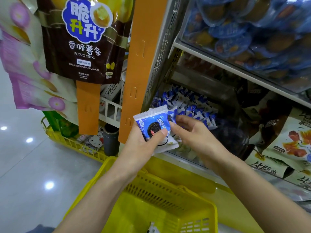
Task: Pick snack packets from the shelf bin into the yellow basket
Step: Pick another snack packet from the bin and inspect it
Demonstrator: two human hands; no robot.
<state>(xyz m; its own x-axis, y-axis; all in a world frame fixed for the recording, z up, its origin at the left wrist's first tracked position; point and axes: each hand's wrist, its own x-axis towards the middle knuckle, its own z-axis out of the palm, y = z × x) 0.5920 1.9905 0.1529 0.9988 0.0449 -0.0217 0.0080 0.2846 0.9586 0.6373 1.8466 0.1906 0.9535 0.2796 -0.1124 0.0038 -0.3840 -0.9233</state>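
Left hand (143,142) grips a blue cookie packet (152,122) under its thumb; right hand (193,132) pinches a second packet (172,114) beside it, both just before the shelf bin (188,159) and above the yellow basket (168,199).

Raised side by side, each closed on a packet.

Angled up from the near left on a bare left forearm (104,187), clamping the cookie packet (152,125) in the left grip (143,143), thumb (160,133) pressed flat across its face, other fingers hidden behind. Angled in from the near right on a bare right forearm (252,187), wrist straight, back of the right grip (193,135) turned up; fingers curled toward the left and pinching a small packet (172,115) by its edge, index fingertip touching the cookie packet just beside the left thumb. Set close together, right slightly farther than left.
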